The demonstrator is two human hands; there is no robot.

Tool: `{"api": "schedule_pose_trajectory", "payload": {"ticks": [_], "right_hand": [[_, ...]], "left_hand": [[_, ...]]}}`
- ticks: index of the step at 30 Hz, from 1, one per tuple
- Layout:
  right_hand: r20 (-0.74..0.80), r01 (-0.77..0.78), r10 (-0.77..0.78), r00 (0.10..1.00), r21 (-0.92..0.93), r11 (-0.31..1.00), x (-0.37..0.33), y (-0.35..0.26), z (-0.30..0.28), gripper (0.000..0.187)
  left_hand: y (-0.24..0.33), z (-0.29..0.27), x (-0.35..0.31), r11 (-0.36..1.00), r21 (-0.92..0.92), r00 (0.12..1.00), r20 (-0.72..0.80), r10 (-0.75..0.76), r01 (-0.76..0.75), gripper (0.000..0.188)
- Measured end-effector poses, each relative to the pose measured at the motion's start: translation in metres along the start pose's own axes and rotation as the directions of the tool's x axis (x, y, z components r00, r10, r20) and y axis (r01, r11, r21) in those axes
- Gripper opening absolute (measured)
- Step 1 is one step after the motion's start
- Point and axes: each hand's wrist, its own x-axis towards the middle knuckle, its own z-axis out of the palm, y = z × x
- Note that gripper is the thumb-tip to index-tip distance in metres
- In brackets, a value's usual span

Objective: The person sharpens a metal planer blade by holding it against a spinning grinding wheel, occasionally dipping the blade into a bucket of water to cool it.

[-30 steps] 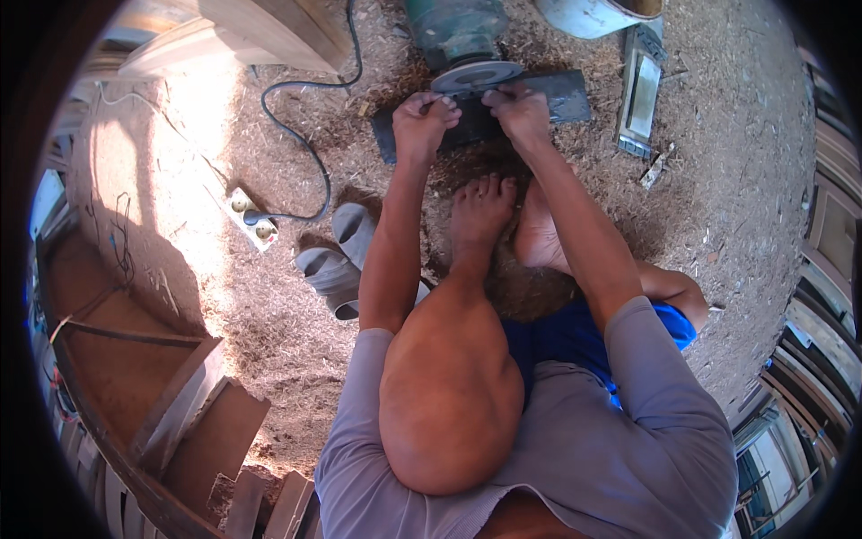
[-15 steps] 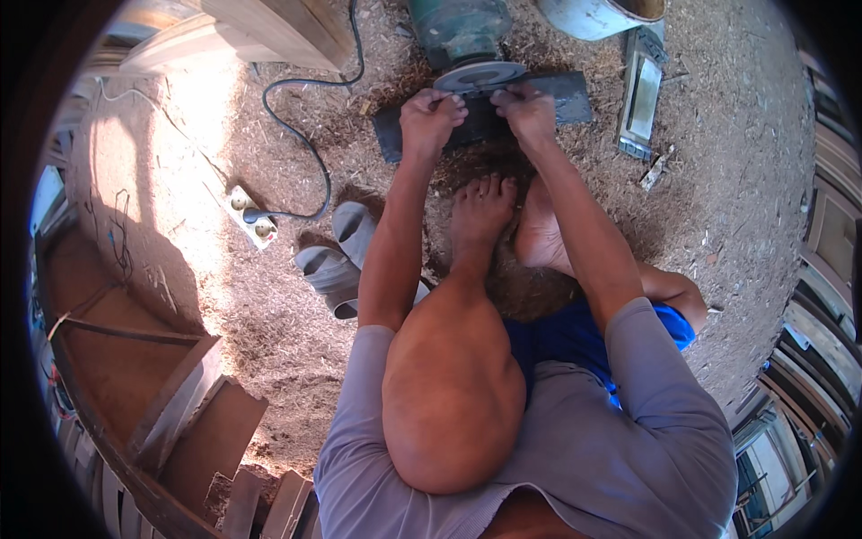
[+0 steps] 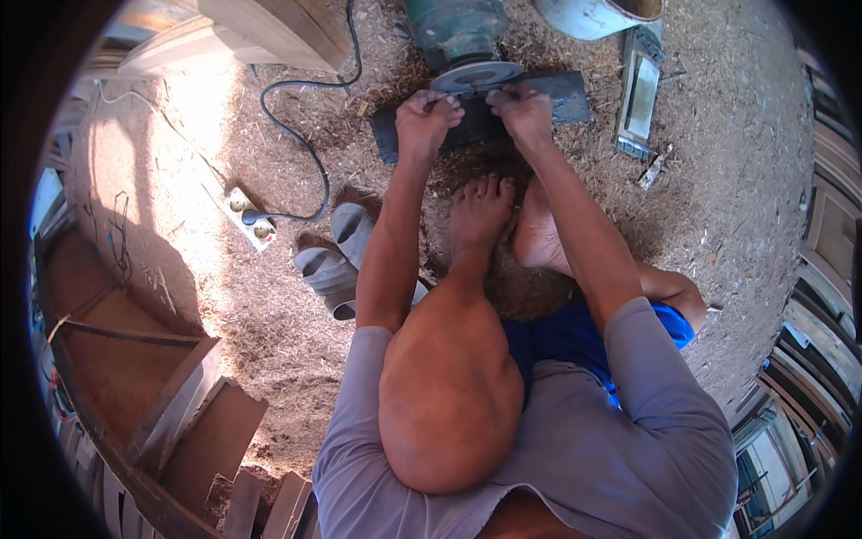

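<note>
A green grinder motor (image 3: 456, 31) with a flat grey round disc (image 3: 476, 77) stands at the far middle. Just in front of the disc is a dark flat plate (image 3: 567, 97) lying on the ground. My left hand (image 3: 427, 121) is closed at the disc's left near edge, thumb and fingers pinched. At its right near edge, my right hand (image 3: 525, 115) is closed in a similar pinch. Something thin and dark may span between the fingertips, but it blends with the plate and I cannot make it out. My bare feet (image 3: 482, 207) rest on the ground below.
A black cord (image 3: 310, 148) runs to a white socket strip (image 3: 249, 218) on the left. Grey sandals (image 3: 328, 272) lie beside my left arm. At the right are a framed sharpening stone (image 3: 640, 94) and a white bucket (image 3: 588, 20). Wooden pieces (image 3: 260, 36) stand far left.
</note>
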Motion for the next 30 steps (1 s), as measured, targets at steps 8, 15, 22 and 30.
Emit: {"api": "schedule_pose_trajectory", "payload": {"ticks": [8, 15, 22, 30], "right_hand": [[-0.006, -0.013, 0.012, 1.0, -0.011, 1.0, -0.002, -0.003, 0.005, 0.028], [-0.01, -0.057, 0.056, 0.998, -0.042, 0.998, -0.004, -0.006, 0.008, 0.028], [-0.015, -0.066, 0.064, 0.998, -0.136, 0.989, 0.001, 0.002, 0.011, 0.031], [-0.023, -0.075, 0.073, 0.997, -0.141, 0.987, 0.001, 0.002, 0.012, 0.031]], "left_hand": [[0.001, -0.004, -0.002, 0.999, -0.034, 1.0, 0.01, 0.002, -0.001, 0.015], [0.003, -0.006, -0.005, 0.999, -0.032, 1.0, -0.012, 0.003, -0.003, 0.014], [0.003, -0.009, -0.005, 0.999, -0.054, 0.999, -0.034, -0.003, 0.001, 0.013], [0.006, -0.01, -0.006, 0.999, -0.044, 1.0, -0.023, -0.001, 0.0, 0.013]]}}
